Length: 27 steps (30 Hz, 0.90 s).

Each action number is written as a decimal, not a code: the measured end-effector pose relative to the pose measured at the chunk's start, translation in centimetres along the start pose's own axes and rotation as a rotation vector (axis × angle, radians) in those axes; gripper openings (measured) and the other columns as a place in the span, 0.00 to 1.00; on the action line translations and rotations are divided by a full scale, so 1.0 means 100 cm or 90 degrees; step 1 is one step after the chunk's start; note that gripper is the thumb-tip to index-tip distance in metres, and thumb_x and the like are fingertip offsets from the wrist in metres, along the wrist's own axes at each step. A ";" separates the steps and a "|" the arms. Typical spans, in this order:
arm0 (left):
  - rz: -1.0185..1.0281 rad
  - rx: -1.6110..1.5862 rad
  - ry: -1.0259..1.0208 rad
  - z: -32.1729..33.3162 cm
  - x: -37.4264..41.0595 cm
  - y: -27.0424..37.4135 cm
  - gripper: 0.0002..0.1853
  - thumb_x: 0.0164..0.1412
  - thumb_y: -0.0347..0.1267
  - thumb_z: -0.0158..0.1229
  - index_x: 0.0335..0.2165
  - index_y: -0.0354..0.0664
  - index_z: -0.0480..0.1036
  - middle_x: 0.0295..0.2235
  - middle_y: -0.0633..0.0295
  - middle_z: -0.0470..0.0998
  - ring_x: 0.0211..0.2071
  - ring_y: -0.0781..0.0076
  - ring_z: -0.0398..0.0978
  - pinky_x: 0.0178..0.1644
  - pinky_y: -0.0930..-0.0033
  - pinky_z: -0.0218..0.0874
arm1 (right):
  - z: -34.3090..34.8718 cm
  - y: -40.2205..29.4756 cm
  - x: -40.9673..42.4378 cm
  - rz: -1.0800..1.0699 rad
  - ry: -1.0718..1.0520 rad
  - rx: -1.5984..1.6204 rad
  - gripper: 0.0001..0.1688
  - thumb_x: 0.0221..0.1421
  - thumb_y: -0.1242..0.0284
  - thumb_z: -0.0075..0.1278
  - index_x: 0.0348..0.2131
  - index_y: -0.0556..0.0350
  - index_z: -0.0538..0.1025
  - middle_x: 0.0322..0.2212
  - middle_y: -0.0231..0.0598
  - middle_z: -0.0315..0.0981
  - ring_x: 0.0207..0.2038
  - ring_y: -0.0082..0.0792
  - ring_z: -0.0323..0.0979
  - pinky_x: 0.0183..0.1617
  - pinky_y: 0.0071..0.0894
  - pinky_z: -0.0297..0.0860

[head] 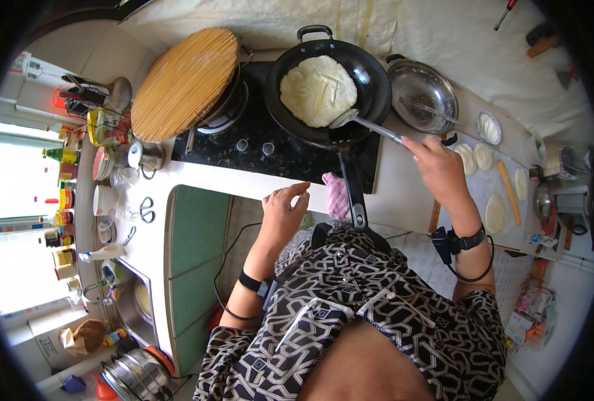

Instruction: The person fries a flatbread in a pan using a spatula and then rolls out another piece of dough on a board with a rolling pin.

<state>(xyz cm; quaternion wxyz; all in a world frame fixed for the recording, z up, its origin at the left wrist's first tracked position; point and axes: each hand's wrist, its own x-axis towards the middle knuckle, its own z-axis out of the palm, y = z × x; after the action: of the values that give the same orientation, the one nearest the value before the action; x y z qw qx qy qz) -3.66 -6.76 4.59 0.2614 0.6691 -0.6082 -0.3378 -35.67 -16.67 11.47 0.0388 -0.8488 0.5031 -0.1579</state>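
A pale round flatbread lies in a black wok on the stove, its surface wrinkled. My right hand grips the handle of a metal spatula, whose blade meets the flatbread's lower right edge. In front of the stove's edge, my left hand is held in the air with nothing in it, thumb and fingers apart. The wok's long handle points toward me, to the right of that hand. Beside the handle, a pink-and-white cloth hangs over the counter edge.
A round slatted board leans over the left burner. Right of the wok sits a metal pan with a utensil across it. Dough pieces and a rolling pin lie on a work board. A sink is at far left.
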 end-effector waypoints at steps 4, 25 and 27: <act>-0.004 -0.026 -0.003 0.004 0.000 -0.003 0.14 0.62 0.37 0.54 0.45 0.48 0.77 0.40 0.61 0.81 0.46 0.61 0.74 0.56 0.57 0.51 | 0.014 -0.002 0.006 -0.068 0.052 -0.048 0.23 0.51 0.77 0.51 0.47 0.40 0.78 0.27 0.37 0.66 0.28 0.43 0.72 0.30 0.41 0.68; 0.036 -0.066 -0.001 0.003 0.006 0.002 0.15 0.63 0.36 0.54 0.45 0.45 0.77 0.41 0.57 0.81 0.45 0.61 0.76 0.52 0.59 0.58 | -0.012 0.081 0.049 0.415 -0.095 0.472 0.21 0.57 0.67 0.53 0.47 0.61 0.75 0.19 0.25 0.67 0.17 0.13 0.57 0.19 0.16 0.52; 0.075 -0.053 0.005 0.002 0.008 0.005 0.15 0.63 0.33 0.54 0.46 0.37 0.76 0.41 0.51 0.81 0.44 0.62 0.79 0.46 0.65 0.68 | -0.010 0.088 0.060 0.407 -0.116 0.434 0.21 0.58 0.66 0.53 0.47 0.60 0.75 0.19 0.25 0.67 0.16 0.13 0.56 0.17 0.17 0.51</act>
<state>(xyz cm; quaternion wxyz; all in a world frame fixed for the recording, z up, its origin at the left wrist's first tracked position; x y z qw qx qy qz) -4.11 -7.62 4.72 0.3106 0.6221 -0.6308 -0.3443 -40.74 -26.07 11.82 0.4060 -0.6004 0.6533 -0.2187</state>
